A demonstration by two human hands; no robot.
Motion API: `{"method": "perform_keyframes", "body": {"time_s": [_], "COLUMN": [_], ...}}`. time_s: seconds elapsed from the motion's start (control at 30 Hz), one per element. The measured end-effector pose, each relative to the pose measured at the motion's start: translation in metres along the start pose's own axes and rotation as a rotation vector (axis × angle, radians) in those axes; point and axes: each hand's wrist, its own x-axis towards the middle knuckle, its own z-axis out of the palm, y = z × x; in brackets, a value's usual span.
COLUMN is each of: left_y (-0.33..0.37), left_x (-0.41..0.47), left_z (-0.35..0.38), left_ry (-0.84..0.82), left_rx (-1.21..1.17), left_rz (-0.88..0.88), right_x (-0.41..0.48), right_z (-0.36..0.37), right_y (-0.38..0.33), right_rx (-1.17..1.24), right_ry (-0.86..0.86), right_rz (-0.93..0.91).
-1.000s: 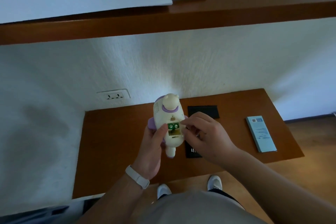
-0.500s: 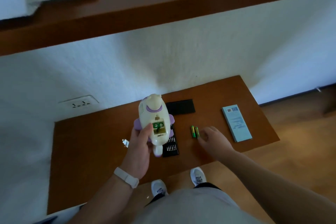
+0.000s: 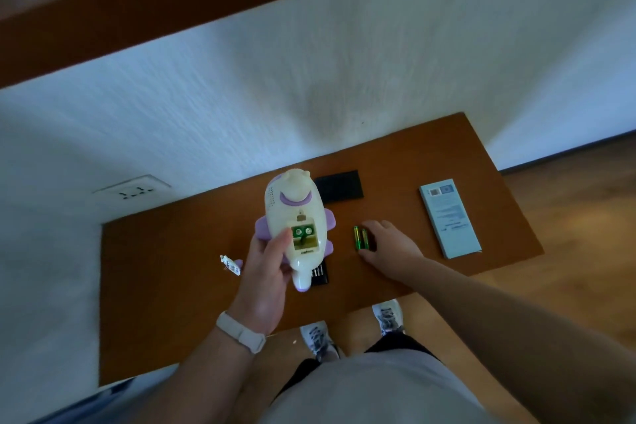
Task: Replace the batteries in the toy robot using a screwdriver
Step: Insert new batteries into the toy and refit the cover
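My left hand point(image 3: 265, 279) grips a white and purple toy robot point(image 3: 292, 203) above the wooden table point(image 3: 172, 268), back side up. The toy's battery compartment point(image 3: 304, 236) is uncovered, with two green batteries inside and my thumb at its left edge. Two more green batteries point(image 3: 359, 237) lie side by side on the table to the toy's right. My right hand point(image 3: 392, 248) rests on the table right beside them, with fingertip and thumb at their ends. No screwdriver shows in either hand.
A black screwdriver bit case point(image 3: 320, 275) lies partly hidden under the toy, with its black lid point(image 3: 339, 186) further back. A light blue box point(image 3: 449, 217) lies at the right and a small white piece point(image 3: 230, 263) at the left. A wooden shelf point(image 3: 172, 10) overhangs the wall.
My right hand left the toy's compartment and dropped to the table beside the loose batteries. The camera tilted down and to the right. My left hand kept hold of the toy.
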Motion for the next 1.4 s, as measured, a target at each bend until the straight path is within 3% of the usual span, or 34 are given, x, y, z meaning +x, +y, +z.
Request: {"method": "perform_keyframes", "body": {"time_s": [0.43, 0.8, 1.13, 1.4], "left_y": [-0.001, 0.009, 0.021, 0.020], "left_x": [0.003, 0.007, 0.013, 0.020], "left_z": [0.019, 0.024, 0.031, 0.030], "left_ry": [0.084, -0.054, -0.178, -0.110], "left_rx": [-0.078, -0.115, -0.132, -0.198], "left_rz": [-0.039, 0.054, 0.129, 0.138], "right_x": [-0.001, -0.027, -0.082, -0.114], "right_z": [-0.013, -0.036, -0.118, -0.141], "right_y": [0.018, 0.004, -0.066, -0.108], "right_rx": [-0.005, 0.239, 0.560, 0.699], "right_ry": [-0.051, 0.054, 0.200, 0.205], "right_rz": [-0.028, 0.065, -0.164, -0.373]}}
